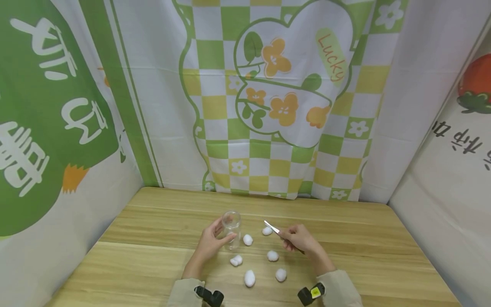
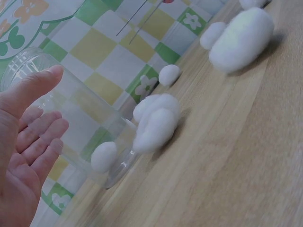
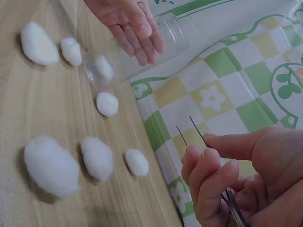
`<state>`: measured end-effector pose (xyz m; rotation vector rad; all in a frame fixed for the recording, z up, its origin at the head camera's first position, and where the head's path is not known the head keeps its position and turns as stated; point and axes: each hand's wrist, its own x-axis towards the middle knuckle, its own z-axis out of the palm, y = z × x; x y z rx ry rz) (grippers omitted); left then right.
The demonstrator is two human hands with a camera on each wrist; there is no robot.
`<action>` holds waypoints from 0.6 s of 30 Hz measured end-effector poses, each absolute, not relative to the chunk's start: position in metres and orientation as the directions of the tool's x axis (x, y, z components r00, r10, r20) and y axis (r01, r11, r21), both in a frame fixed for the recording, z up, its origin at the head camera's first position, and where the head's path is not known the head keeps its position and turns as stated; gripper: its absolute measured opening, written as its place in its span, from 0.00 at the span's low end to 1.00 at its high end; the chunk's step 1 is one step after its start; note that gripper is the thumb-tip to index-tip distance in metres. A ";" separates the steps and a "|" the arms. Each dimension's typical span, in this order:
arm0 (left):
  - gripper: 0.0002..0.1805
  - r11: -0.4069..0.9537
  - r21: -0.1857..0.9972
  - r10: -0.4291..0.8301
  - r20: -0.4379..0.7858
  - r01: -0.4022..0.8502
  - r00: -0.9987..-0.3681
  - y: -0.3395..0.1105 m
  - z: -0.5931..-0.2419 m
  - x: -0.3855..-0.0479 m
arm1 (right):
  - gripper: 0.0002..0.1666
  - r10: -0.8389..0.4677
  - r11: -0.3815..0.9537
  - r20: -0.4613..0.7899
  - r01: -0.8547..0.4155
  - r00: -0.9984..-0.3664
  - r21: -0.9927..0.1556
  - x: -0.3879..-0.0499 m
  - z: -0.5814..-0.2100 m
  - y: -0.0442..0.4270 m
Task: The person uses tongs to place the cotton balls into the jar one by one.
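My left hand (image 1: pixel 212 240) holds a clear jar (image 1: pixel 236 233) upright on the table, thumb on the near side and fingers behind it. In the left wrist view, a small cotton ball (image 2: pixel 104 157) shows inside near the jar's bottom. My right hand (image 1: pixel 300 238) pinches metal tweezers (image 3: pixel 197 129) between thumb and fingers, their two tips apart with nothing between them. In the head view the tips overlap the far cotton ball (image 1: pixel 267 231). Another cotton ball (image 1: pixel 247 240) lies just right of the jar.
More cotton balls lie between my forearms: a lumpy one (image 1: pixel 236 260), a larger one (image 1: pixel 249 278), and two on the right (image 1: pixel 272 256). The wooden table (image 1: pixel 153 221) ends at a checked curtain (image 1: pixel 268 170) behind, with printed cloth on both sides.
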<state>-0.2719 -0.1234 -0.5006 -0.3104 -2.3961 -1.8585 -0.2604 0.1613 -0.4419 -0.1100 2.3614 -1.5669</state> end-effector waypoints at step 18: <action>0.37 0.231 0.954 0.100 0.171 0.190 -0.980 -0.124 -0.500 -0.272 | 0.16 -0.211 0.376 -0.269 0.176 -0.940 -0.910 -0.263 -0.457 0.169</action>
